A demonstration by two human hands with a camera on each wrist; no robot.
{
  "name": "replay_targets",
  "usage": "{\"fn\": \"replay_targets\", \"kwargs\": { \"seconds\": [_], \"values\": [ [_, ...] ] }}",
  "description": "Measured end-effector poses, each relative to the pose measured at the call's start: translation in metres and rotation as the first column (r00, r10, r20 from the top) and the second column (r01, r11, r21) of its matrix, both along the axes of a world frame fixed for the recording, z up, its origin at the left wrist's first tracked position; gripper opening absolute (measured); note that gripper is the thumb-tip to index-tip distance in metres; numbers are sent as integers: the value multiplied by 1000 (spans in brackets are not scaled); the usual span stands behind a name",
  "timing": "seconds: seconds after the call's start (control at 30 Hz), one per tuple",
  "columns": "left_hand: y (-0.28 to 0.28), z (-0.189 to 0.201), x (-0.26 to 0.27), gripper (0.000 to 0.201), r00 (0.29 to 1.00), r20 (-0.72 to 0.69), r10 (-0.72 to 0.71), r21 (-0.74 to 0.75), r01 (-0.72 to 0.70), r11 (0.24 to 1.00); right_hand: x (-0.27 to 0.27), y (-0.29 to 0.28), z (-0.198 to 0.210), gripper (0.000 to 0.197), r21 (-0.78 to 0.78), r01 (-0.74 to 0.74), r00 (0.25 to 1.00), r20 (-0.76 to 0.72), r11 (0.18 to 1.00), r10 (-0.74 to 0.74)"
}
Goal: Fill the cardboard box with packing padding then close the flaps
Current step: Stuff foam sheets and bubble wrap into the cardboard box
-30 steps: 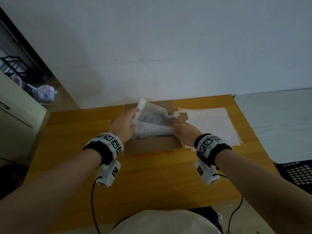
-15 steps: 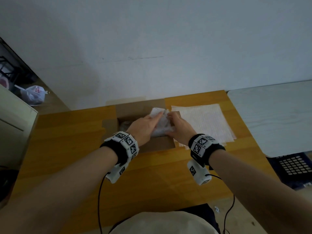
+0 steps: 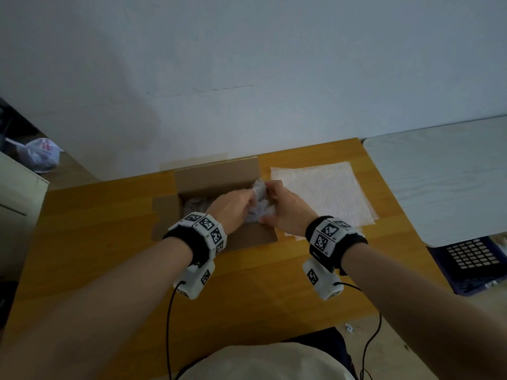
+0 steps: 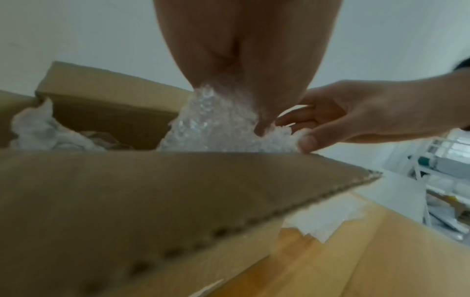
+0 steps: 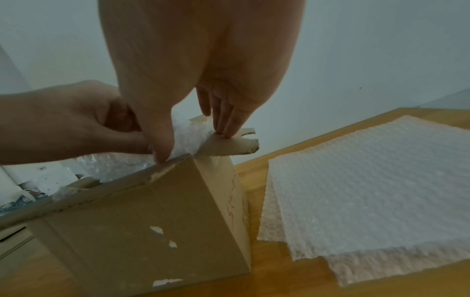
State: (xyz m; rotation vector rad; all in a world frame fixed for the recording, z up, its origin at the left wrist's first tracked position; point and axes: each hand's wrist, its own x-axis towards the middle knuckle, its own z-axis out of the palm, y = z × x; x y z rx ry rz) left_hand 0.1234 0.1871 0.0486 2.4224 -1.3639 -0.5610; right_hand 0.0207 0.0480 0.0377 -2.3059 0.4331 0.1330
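Observation:
An open cardboard box (image 3: 216, 174) stands on the wooden table, its flaps turned out. A crumpled bubble wrap wad (image 3: 259, 196) sits at the box's right end, half above the rim. My left hand (image 3: 236, 207) reaches across the box and grips the wad (image 4: 216, 124) with curled fingers. My right hand (image 3: 285, 207) meets it from the right. Its thumb (image 5: 160, 144) presses the wad (image 5: 188, 136) at the box's near corner. Its straight fingers (image 5: 223, 120) rest on the right flap (image 5: 229, 147). More white padding (image 4: 38, 128) lies inside the box at the left.
A stack of flat bubble wrap sheets (image 3: 321, 196) lies on the table (image 3: 109, 242) right of the box. A white table (image 3: 444, 182) adjoins on the right, with a dark crate (image 3: 472, 259) below it. A wall runs behind the box.
The bubble wrap was held spread above the box; it is now crumpled and lower, at the box's right end. My left hand has moved right across the box to meet the right hand.

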Motion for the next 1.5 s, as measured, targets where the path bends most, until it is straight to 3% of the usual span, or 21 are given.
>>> {"fn": "replay_targets", "kwargs": {
  "seconds": [0.13,0.33,0.47,0.63,0.73,0.8,0.87,1.0,1.03,1.1,1.2,1.37,1.5],
  "values": [
    [-2,2,-4,21,995,-100,5,60,1,998,1,-2,-3,77,6,10,1000,9,1000,-10],
    [-15,-2,2,35,990,-9,-139,359,133,924,3,-4,-7,63,-57,-11,1000,-12,998,11],
    [-24,-8,1,38,989,-1,-149,473,132,871,2,-5,-3,56,-162,-66,996,-73,985,55],
    [-18,0,13,22,991,-131,-40,355,84,931,0,-3,-3,47,-203,-186,982,-68,961,176],
    [-2,7,19,21,986,-168,22,213,15,977,-1,-3,-9,46,-364,-338,941,-124,868,315],
    [11,12,25,23,993,-115,16,116,-3,993,0,-3,-11,42,-423,-388,922,-179,819,344],
    [24,19,33,24,999,-32,25,64,-23,998,2,-2,-11,42,-409,-387,922,-191,826,337],
    [45,31,39,23,960,276,35,281,-116,953,6,2,-5,42,-354,-362,930,-198,862,309],
    [48,32,39,27,962,271,18,323,-108,940,5,3,-1,42,-347,-358,931,-201,867,304],
    [53,31,37,35,994,105,19,329,-52,943,5,7,5,41,-348,-355,932,-201,868,301],
    [57,27,32,29,996,-90,9,211,11,977,3,9,12,40,-336,-355,932,-198,873,303],
    [50,20,21,38,1000,-28,11,-52,-13,999,3,8,10,39,-311,-337,938,-188,889,290],
    [42,15,13,51,995,-93,25,5,-25,1000,5,7,4,43,-278,-301,950,-168,912,263]
  ]
}}
